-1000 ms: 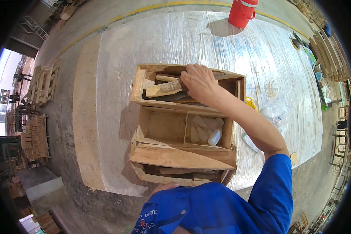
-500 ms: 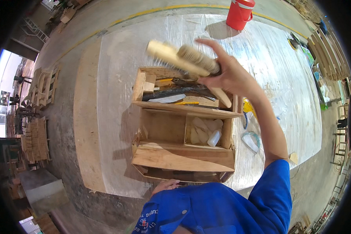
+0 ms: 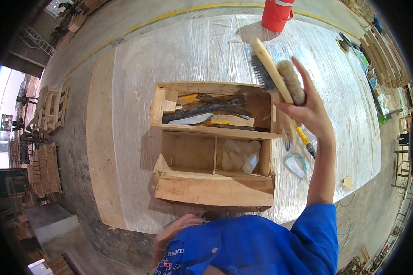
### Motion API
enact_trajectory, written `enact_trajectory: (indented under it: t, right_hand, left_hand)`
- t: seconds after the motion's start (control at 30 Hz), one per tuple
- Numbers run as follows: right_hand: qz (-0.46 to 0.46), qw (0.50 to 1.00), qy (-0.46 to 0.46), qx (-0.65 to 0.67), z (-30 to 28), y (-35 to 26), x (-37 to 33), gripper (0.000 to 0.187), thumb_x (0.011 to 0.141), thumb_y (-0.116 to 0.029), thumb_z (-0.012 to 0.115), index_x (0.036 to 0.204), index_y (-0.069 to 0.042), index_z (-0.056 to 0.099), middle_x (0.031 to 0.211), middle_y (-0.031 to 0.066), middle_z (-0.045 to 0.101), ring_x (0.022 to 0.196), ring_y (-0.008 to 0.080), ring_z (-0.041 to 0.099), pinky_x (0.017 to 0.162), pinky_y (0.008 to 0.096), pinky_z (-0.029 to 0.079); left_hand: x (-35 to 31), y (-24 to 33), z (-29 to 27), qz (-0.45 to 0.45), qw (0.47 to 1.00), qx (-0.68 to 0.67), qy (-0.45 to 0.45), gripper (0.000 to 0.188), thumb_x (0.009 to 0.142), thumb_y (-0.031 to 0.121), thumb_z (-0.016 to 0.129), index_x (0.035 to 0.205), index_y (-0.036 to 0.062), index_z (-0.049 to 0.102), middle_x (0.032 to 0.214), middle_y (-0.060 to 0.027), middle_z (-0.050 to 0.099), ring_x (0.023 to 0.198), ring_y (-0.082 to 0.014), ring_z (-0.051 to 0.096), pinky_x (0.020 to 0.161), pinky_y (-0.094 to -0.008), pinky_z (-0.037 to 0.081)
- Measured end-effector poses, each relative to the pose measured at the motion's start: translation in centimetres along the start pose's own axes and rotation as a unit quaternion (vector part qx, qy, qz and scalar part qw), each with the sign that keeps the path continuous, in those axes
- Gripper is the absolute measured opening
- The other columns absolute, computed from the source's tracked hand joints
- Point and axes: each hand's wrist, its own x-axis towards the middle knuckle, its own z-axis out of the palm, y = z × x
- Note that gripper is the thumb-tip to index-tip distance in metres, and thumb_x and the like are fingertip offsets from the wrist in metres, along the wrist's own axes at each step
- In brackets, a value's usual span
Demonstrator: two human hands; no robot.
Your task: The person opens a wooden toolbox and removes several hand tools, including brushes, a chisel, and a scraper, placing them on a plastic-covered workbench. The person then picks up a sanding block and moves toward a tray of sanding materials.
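Observation:
My right hand (image 3: 313, 110) is raised at the right of a wooden toolbox (image 3: 211, 134), its fingers closed round a wire brush (image 3: 271, 66) with a pale wooden handle and dark bristles. In the same grip is a stubby, fuzzy beige roll (image 3: 291, 82). My left hand (image 3: 181, 225) is low at the toolbox's near side, smeared by motion and partly hidden by my blue shirt. Inside the far compartment lie dark tools, a handsaw blade (image 3: 192, 119) and yellow-handled pieces. Another compartment holds pale scraps (image 3: 238, 153) and a small white bottle (image 3: 251, 163).
Clear plastic sheeting (image 3: 133, 91) covers the work surface. Right of the toolbox lie a yellow-and-black handled tool (image 3: 305, 140) and a teal-edged clear piece (image 3: 296, 166). A red bucket (image 3: 276, 18) stands at the far side. Stacked boards (image 3: 383, 64) are at far right.
My right hand has moved right, away from above the toolbox, carrying the brush and roll, which now point upward. My left hand has drawn back from the toolbox's near edge.

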Motion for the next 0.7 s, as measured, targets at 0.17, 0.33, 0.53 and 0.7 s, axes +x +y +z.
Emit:
enact_trajectory:
  t: [0.17,0.33,0.53,0.7]
  right_hand:
    - [0.041,0.994,0.097,0.021,-1.4,0.5,-4.2,0.094,0.066,0.004,0.066,0.143,-0.014,0.015,0.102,0.0158,0.06,0.087,0.0194,0.06,0.074,0.031,0.05]
    - [0.068,0.988,0.137,-0.027,-1.6,1.5,-7.2,0.094,0.064,0.006,0.065,0.142,-0.015,0.017,0.124,0.0154,0.049,0.093,0.022,0.061,0.076,0.0338,0.052]
    - [0.087,0.981,0.168,-0.036,-2.9,2.5,-9.0,0.092,0.062,0.006,0.063,0.141,-0.017,0.022,0.126,0.0134,0.047,0.096,0.0225,0.06,0.081,0.0351,0.052]
    - [0.098,0.978,0.183,-0.021,-3.1,3.1,-9.8,0.091,0.061,0.007,0.06,0.141,-0.016,0.024,0.121,0.0135,0.05,0.099,0.0217,0.057,0.085,0.0358,0.048]
  left_hand:
    - [-6.0,14.3,0.2,-0.102,0.847,0.482,0.199,0.03,0.083,0.016,0.058,0.111,0.006,0.059,0.095,-0.0085,0.065,0.09,-0.0167,0.061,0.08,-0.0313,0.047]
    - [0.9,24.7,3.3,0.275,0.557,0.716,0.317,0.018,0.077,0.01,0.062,0.095,0.0074,0.062,0.086,-0.0083,0.061,0.081,-0.0226,0.058,0.071,-0.0321,0.045]
    - [11.0,30.3,2.3,0.325,0.31,0.87,0.205,0.026,0.066,0.011,0.07,0.09,0.0067,0.061,0.088,-0.0072,0.049,0.086,-0.0229,0.048,0.072,-0.0344,0.039]
    - [14.9,31.5,1.3,0.222,0.23,0.932,0.168,0.027,0.057,0.015,0.073,0.078,0.005,0.059,0.089,-0.0079,0.05,0.091,-0.0218,0.046,0.074,-0.0337,0.037]
